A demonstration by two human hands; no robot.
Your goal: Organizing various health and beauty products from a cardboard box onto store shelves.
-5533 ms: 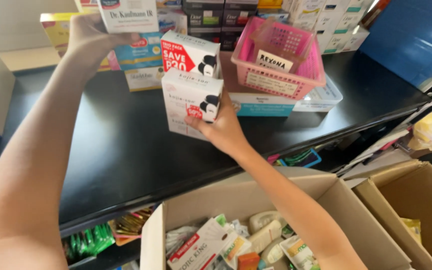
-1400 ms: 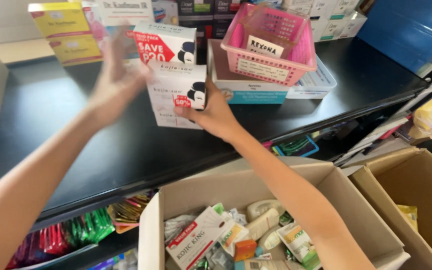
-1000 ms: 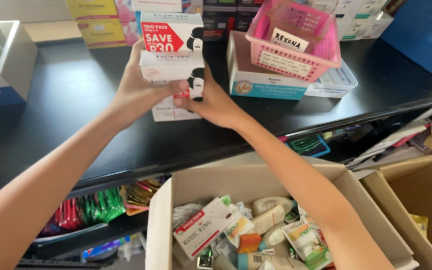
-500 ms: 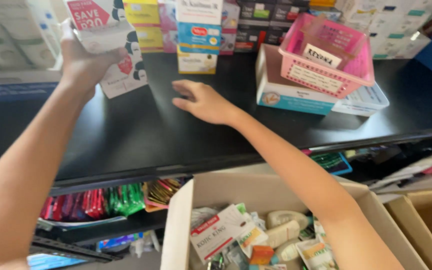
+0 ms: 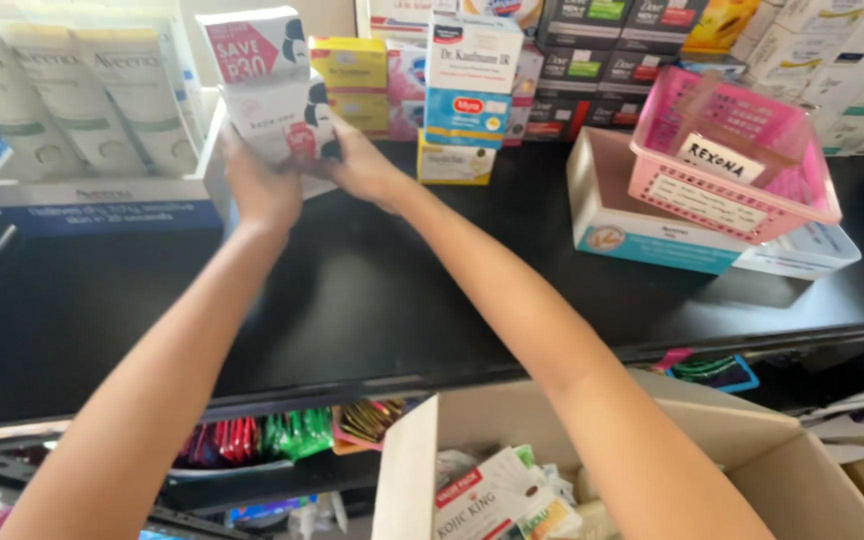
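Note:
Both my hands hold a stack of white product boxes (image 5: 270,85) with red labels and a black-haired face picture, at the far left of the black counter (image 5: 352,290). My left hand (image 5: 260,188) grips the stack from below on its left side. My right hand (image 5: 360,165) presses against its right side. The stack stands upright, next to a white display tray of cream tubes (image 5: 82,100).
A pile of small yellow, white and blue boxes (image 5: 467,90) stands just right of my hands. A pink basket (image 5: 732,165) rests on a white-and-teal box (image 5: 642,225) at the right. An open cardboard carton (image 5: 592,470) with mixed packets sits below the counter.
The boxes were lifted from the counter's middle and carried left. My view swung left with them. My right hand, flat on the counter half a second ago, has come onto the stack.

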